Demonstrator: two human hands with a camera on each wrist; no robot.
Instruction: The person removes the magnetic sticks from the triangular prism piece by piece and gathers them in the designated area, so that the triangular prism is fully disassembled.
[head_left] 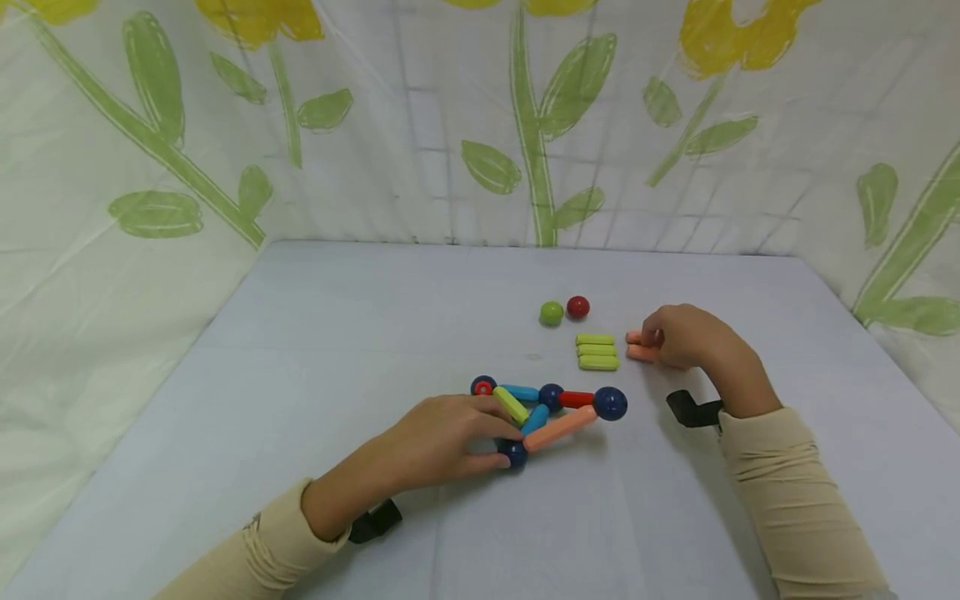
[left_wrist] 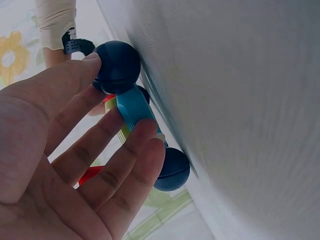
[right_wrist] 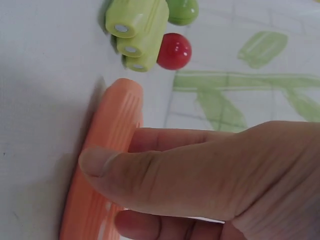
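In the head view my left hand holds a joined frame of magnetic rods and balls by its near corner, thumb and a finger on a dark blue ball. A long salmon rod runs from that corner to another dark blue ball. Blue rods, a red rod and a lime rod make up the rest. At the right, my right hand pinches a salmon rod lying on the table, its thumb across it. Another salmon rod lies behind, partly hidden by the fingers.
Three short lime rods lie side by side between the frame and my right hand. Behind them sit a green ball and a red ball. A flower-patterned curtain borders the white table at the back and sides.
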